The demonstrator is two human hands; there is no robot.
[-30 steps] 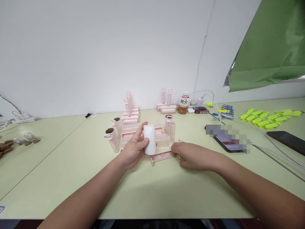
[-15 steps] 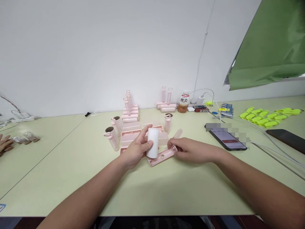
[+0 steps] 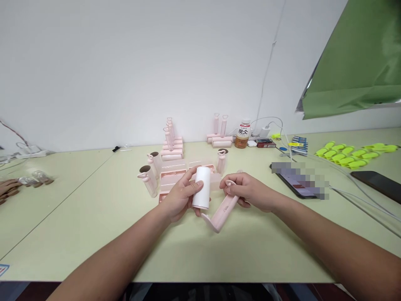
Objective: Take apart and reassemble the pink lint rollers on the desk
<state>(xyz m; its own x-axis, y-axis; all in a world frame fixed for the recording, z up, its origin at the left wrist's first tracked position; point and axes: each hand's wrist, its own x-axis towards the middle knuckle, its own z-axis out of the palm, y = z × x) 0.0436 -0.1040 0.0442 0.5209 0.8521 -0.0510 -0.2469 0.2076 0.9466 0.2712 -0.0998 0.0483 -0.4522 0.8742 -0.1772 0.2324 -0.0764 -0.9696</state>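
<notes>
A white lint roller refill (image 3: 202, 187) stands nearly upright in my left hand (image 3: 180, 195), whose thumb and fingers close round its left side. My right hand (image 3: 247, 190) grips the upper end of a pink lint roller holder (image 3: 224, 212), an open trough with raised ends. The holder slants down toward the left, its lower end just below and right of the refill, apart from it by a little as far as I can see. Behind my hands lie pink lint roller cases (image 3: 173, 174), partly hidden by my left hand. Two rolls with brown cores (image 3: 145, 175) stand at left with folded pink handles.
Assembled pink lint rollers (image 3: 171, 150) line the wall, with more (image 3: 222, 141) beside a drink bottle (image 3: 242, 134). At right are a phone (image 3: 296, 182), white cables, a second phone (image 3: 377, 184) and yellow-green clips (image 3: 341, 154). Another person's hand (image 3: 8, 188) is at far left.
The holder in my right hand has turned from nearly level, hollow side up, to a steeper slant. My left hand keeps the refill, which has tilted slightly.
</notes>
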